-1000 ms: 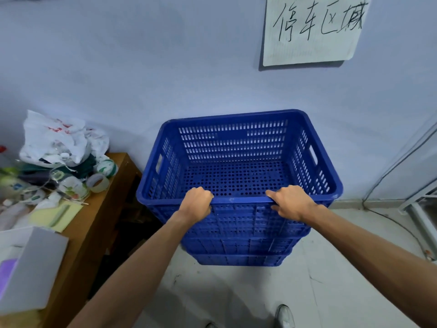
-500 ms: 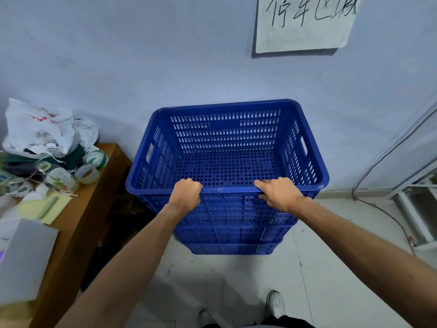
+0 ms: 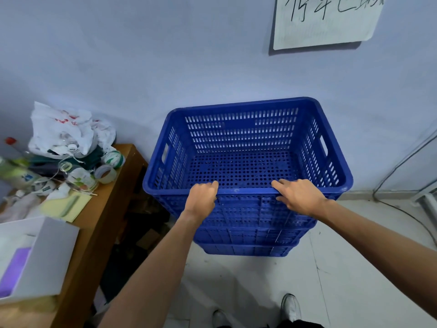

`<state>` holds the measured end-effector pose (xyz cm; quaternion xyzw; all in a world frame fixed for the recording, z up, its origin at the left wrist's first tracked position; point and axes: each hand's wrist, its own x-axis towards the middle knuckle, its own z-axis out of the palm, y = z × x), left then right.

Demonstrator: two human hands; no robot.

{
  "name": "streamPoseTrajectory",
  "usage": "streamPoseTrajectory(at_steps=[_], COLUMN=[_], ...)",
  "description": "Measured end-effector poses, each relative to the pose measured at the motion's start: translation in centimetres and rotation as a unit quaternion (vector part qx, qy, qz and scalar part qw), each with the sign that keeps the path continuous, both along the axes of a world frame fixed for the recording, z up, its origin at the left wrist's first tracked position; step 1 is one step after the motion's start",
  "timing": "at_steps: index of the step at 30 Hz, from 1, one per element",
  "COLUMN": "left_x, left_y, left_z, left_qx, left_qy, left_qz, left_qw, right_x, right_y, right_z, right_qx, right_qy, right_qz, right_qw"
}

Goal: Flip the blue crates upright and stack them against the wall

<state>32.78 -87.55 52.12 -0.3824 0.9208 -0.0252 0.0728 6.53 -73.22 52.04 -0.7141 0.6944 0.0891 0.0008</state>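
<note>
An upright blue crate [image 3: 246,105] sits on top of a nested stack of blue crates [image 3: 246,250] that stands on the floor against the wall. Both of my hands are at its near rim. My left hand [image 3: 202,197] has its thumb on the rim and its fingers curled against the outer front wall. My right hand [image 3: 300,196] lies to the right, index finger along the rim's top, the other fingers tucked under the lip outside. The crate is empty inside.
A wooden table [image 3: 113,209] stands close on the left, cluttered with a white plastic bag [image 3: 61,131], tape rolls [image 3: 106,174] and a white box [image 3: 47,254]. A paper sign [image 3: 324,22] hangs on the wall. Cables [image 3: 402,209] run along the floor at right. My shoes [image 3: 289,306] show below.
My fingers, earlier hooked over the rim into the crate, have slid back to its outer edge. The crate stays on the stack. The view has shifted slightly.
</note>
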Motion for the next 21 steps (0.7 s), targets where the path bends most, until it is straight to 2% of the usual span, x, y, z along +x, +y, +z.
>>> streamPoseTrajectory(at_steps=[4, 9, 13, 16, 21], left_x=[-0.2, 0.0, 0.3, 0.9, 1.9], left_y=[0.0, 0.8, 1.2, 1.7, 1.6], left_z=[-0.1, -0.4, -1.1, -1.5, -1.4], left_qx=[0.006, -0.034, -0.023, -0.026, -0.013], left_qy=[-0.013, -0.005, 0.033, 0.053, 0.049], left_qz=[-0.001, -0.001, 0.012, -0.013, -0.057], left_qw=[1.0, 0.999, 0.999, 0.998, 0.997], right_x=[0.4, 2.0, 2.7, 2.4, 4.7], right_y=[0.2, 0.6, 0.5, 0.4, 1.0], right_z=[0.6, 0.2, -0.2, 0.2, -0.3], right_qx=[0.006, -0.013, -0.029, -0.012, -0.05], right_qy=[-0.012, -0.009, 0.003, 0.012, 0.016], right_qz=[-0.02, -0.079, -0.121, -0.134, -0.237], right_qw=[1.0, 0.997, 0.992, 0.991, 0.97])
